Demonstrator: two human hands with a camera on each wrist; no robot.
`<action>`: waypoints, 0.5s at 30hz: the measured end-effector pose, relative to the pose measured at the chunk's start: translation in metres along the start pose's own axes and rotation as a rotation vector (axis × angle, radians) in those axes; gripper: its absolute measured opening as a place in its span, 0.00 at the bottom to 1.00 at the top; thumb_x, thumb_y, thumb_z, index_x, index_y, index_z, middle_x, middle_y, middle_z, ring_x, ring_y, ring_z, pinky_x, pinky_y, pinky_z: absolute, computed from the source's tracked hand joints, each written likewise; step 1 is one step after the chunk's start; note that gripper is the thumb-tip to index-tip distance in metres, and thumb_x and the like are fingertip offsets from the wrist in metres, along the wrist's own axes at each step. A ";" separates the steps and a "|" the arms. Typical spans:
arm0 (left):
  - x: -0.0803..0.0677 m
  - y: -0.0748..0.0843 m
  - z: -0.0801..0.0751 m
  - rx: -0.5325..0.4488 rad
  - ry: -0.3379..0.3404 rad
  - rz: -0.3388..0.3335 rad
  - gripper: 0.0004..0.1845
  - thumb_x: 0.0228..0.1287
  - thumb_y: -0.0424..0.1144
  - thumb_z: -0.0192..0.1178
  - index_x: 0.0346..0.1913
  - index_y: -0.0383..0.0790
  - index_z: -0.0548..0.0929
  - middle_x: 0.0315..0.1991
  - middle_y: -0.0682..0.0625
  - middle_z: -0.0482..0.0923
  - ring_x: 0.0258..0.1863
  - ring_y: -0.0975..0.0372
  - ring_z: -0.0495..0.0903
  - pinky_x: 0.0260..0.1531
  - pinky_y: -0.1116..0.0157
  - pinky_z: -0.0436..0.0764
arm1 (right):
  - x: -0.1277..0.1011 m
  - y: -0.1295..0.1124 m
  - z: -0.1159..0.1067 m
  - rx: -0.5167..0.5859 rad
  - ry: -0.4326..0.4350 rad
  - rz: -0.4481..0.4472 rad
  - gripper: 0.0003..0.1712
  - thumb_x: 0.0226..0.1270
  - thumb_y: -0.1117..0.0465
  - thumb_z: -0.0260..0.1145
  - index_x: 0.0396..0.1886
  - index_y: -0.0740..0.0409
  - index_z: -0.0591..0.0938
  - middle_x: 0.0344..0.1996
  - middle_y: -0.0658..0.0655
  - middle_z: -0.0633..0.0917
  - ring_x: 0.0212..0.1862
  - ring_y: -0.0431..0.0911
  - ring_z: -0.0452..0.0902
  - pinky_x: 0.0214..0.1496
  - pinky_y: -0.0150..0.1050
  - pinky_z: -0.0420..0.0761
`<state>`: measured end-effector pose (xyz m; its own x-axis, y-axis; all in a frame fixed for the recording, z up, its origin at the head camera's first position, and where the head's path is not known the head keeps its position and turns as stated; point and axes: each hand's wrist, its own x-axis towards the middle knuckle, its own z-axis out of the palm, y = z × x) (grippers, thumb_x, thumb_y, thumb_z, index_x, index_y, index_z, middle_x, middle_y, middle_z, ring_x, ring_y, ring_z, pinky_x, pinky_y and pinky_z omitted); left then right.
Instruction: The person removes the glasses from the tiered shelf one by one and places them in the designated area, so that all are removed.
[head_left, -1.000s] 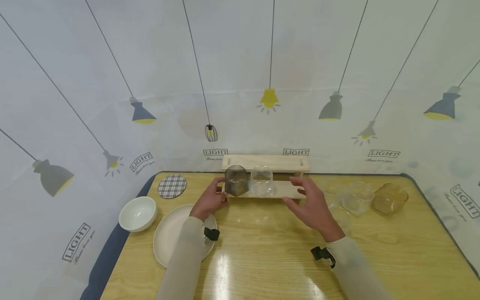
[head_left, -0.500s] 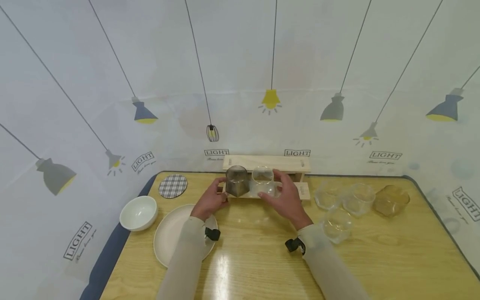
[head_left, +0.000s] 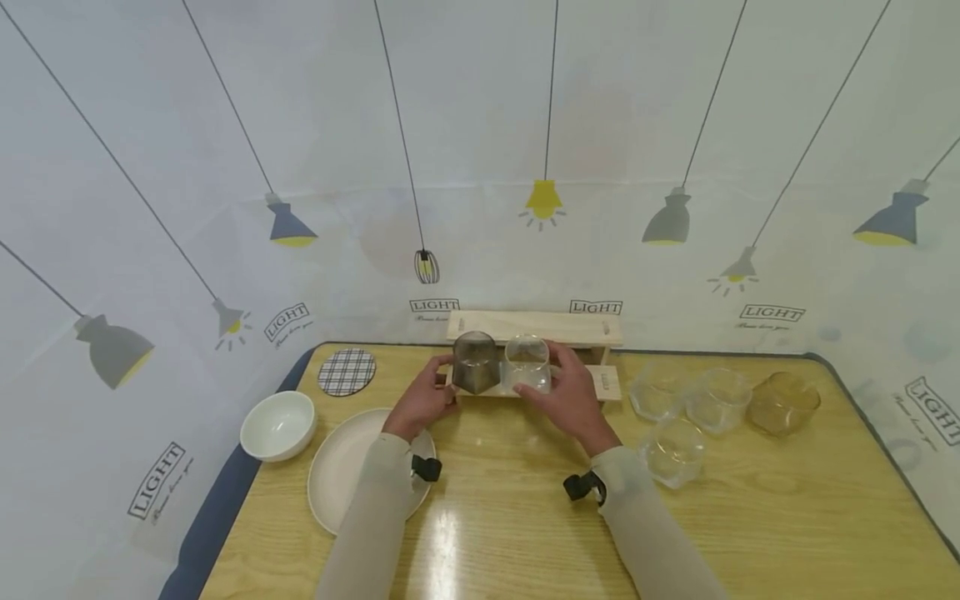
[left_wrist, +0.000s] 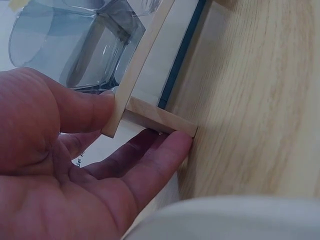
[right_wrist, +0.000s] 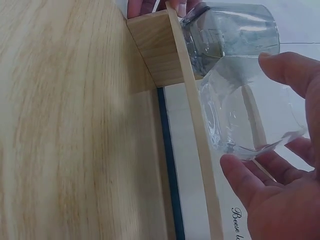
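Observation:
On the lower step of a wooden two-step rack (head_left: 607, 383), a smoky grey glass (head_left: 476, 364) and a clear glass (head_left: 527, 367) stand side by side, close together. My left hand (head_left: 426, 398) holds the rack's left end; in the left wrist view its thumb lies at the shelf board (left_wrist: 142, 65) and its fingers reach the wooden leg (left_wrist: 160, 117). With my right hand (head_left: 566, 396) I grip the clear glass from the right. The right wrist view has the thumb on this glass's (right_wrist: 250, 110) side and the other fingers curled near its base.
To the right stand several clear glasses (head_left: 672, 452) and an amber glass (head_left: 782, 402). A cream plate (head_left: 337, 475) lies partly under the left forearm, with a white bowl (head_left: 277, 427) and a checked coaster (head_left: 347, 372) farther left. The rack's upper step (head_left: 536, 327) is by the wall.
My right hand has moved left from the rack's right end to the clear glass and closed around it. The left hand stays at the rack's left end.

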<state>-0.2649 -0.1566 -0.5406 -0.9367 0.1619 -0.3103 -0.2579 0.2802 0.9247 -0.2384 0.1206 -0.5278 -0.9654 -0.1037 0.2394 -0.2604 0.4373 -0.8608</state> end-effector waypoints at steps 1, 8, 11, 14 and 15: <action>0.000 0.000 0.000 -0.002 0.000 -0.003 0.31 0.79 0.30 0.54 0.80 0.51 0.64 0.70 0.33 0.70 0.59 0.49 0.81 0.56 0.55 0.88 | -0.001 0.000 -0.001 -0.008 0.002 0.004 0.48 0.60 0.48 0.82 0.77 0.52 0.71 0.67 0.60 0.78 0.67 0.60 0.78 0.60 0.60 0.86; 0.000 0.000 0.000 -0.032 -0.016 0.004 0.31 0.80 0.30 0.54 0.80 0.51 0.63 0.70 0.32 0.70 0.57 0.49 0.81 0.56 0.53 0.87 | -0.008 -0.006 -0.013 0.031 -0.011 -0.007 0.48 0.59 0.48 0.84 0.76 0.49 0.72 0.66 0.58 0.77 0.68 0.58 0.77 0.60 0.58 0.86; 0.000 -0.001 -0.001 -0.035 -0.018 0.002 0.31 0.80 0.30 0.53 0.80 0.51 0.63 0.70 0.32 0.70 0.57 0.49 0.81 0.55 0.54 0.87 | -0.015 -0.010 -0.020 0.035 -0.022 -0.025 0.48 0.58 0.49 0.84 0.76 0.47 0.71 0.66 0.58 0.77 0.68 0.57 0.77 0.61 0.56 0.87; -0.001 -0.001 -0.001 -0.035 -0.025 0.007 0.31 0.80 0.30 0.53 0.81 0.50 0.63 0.71 0.32 0.70 0.58 0.49 0.81 0.56 0.54 0.87 | -0.023 -0.015 -0.029 0.010 -0.016 -0.043 0.49 0.58 0.51 0.84 0.77 0.47 0.71 0.65 0.58 0.78 0.67 0.56 0.77 0.60 0.57 0.87; -0.001 -0.001 -0.001 -0.037 -0.026 0.007 0.31 0.80 0.30 0.53 0.81 0.51 0.63 0.70 0.32 0.70 0.58 0.49 0.81 0.56 0.54 0.87 | -0.026 -0.016 -0.031 0.003 -0.015 -0.048 0.49 0.58 0.51 0.85 0.77 0.48 0.71 0.64 0.58 0.78 0.66 0.56 0.77 0.59 0.57 0.87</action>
<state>-0.2640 -0.1581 -0.5410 -0.9323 0.1880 -0.3089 -0.2604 0.2436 0.9342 -0.2086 0.1444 -0.5061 -0.9518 -0.1383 0.2737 -0.3067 0.4285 -0.8499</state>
